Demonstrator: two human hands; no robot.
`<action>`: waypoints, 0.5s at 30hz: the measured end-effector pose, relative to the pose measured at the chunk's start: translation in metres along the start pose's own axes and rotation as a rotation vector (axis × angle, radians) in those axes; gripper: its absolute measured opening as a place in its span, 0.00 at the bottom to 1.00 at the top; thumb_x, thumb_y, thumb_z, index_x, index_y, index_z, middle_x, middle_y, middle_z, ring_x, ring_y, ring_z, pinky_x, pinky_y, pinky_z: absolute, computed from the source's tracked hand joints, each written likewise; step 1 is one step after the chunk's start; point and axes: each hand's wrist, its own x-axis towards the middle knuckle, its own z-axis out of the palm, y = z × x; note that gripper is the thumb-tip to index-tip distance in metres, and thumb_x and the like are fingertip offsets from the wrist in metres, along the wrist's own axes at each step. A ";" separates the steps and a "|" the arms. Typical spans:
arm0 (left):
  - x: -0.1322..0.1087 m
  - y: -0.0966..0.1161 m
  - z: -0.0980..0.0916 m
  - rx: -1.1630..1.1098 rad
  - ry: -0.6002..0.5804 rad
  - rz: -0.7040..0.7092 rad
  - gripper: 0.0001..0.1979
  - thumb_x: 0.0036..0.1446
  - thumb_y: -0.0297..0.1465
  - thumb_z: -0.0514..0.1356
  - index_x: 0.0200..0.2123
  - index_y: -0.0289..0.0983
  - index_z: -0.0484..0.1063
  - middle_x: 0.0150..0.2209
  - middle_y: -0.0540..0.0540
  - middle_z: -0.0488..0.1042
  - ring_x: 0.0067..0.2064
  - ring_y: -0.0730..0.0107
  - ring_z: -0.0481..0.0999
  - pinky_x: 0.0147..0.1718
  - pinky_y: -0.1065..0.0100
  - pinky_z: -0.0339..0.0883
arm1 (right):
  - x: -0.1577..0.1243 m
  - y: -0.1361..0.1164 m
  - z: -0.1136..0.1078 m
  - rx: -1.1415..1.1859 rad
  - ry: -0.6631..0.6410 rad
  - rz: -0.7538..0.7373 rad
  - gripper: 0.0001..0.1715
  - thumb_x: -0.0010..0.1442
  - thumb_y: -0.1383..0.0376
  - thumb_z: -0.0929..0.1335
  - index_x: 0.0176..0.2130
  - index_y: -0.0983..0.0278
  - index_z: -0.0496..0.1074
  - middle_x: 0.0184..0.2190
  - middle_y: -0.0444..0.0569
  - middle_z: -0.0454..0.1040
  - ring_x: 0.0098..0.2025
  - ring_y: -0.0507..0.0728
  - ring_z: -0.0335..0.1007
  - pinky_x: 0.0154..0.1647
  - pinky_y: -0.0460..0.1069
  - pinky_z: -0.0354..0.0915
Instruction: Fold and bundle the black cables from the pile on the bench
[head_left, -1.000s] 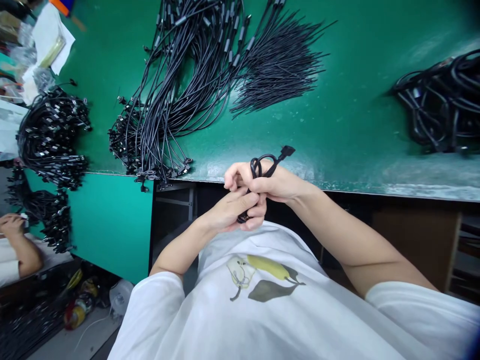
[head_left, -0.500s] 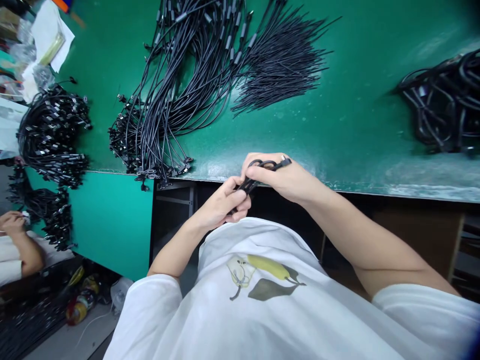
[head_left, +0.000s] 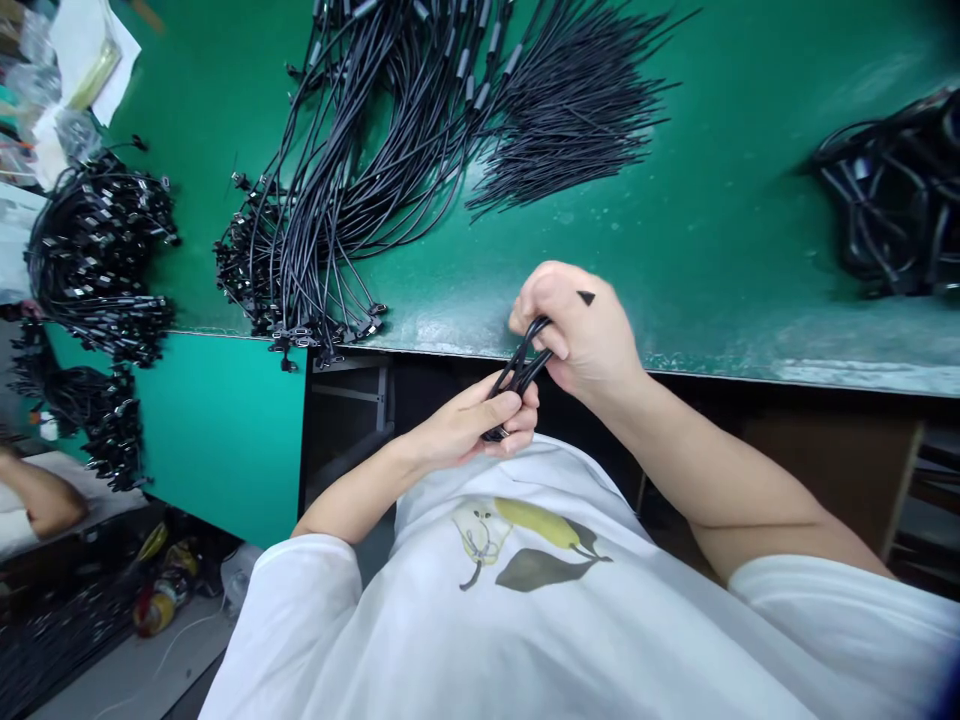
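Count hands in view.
2, both the wearer's. Left hand pinches the black cable near the shirt; right hand grips its loops at the green bench edge. A co-worker's forearm shows far left, hand not visible.

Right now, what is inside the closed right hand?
The right hand is shut on a folded black cable. Its strands run out to the left hand, and a black connector tip pokes out above. The part within the palm is covered.

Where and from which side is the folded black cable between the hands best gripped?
Probably the short doubled stretch of cable between left hand and right hand, approached from the person's left, across the strands: elsewhere fingers cover it.
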 end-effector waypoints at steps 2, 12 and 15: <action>0.002 0.000 -0.001 0.012 0.002 0.000 0.27 0.51 0.55 0.64 0.35 0.35 0.65 0.24 0.55 0.58 0.21 0.80 0.61 0.16 0.78 0.47 | 0.002 0.002 0.001 -0.122 0.067 -0.091 0.36 0.47 0.34 0.70 0.22 0.62 0.61 0.16 0.41 0.55 0.19 0.47 0.47 0.21 0.47 0.48; 0.015 0.009 0.004 -0.018 0.021 -0.053 0.27 0.50 0.55 0.65 0.31 0.37 0.62 0.23 0.54 0.63 0.20 0.77 0.65 0.15 0.76 0.56 | 0.024 -0.013 -0.009 -0.361 -0.148 -0.176 0.38 0.46 0.37 0.72 0.17 0.65 0.58 0.18 0.42 0.55 0.25 0.47 0.49 0.27 0.47 0.48; 0.021 0.006 0.000 -0.038 0.015 -0.045 0.27 0.50 0.55 0.65 0.31 0.37 0.63 0.24 0.52 0.67 0.23 0.73 0.72 0.17 0.75 0.61 | 0.033 -0.009 -0.013 -0.373 -0.228 -0.220 0.37 0.47 0.39 0.73 0.16 0.65 0.59 0.21 0.43 0.57 0.29 0.49 0.52 0.31 0.47 0.52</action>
